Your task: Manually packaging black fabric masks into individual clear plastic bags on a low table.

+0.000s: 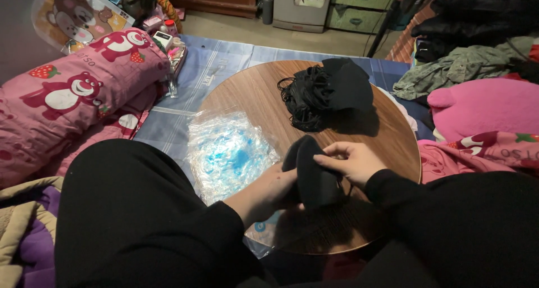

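Both hands hold a small black fabric piece [310, 173] over the near side of a round wooden table [258, 94]. My left hand [273, 188] grips it from below and the left. My right hand [351, 160] pinches its upper right edge with the fingers curled. A pile of more black fabric pieces with thin loops [325, 92] lies at the far side of the table. A stack of clear plastic bags with blue print [227, 152] lies on the table's left edge, just left of my left hand.
A pink bear-print cushion [73, 91] lies to the left on a blue striped sheet [193, 74]. Pink bedding [483, 111] and heaped clothes [460, 69] sit to the right. Small boxes and bottles [163, 32] crowd the far left. Drawers [359, 4] stand at the back.
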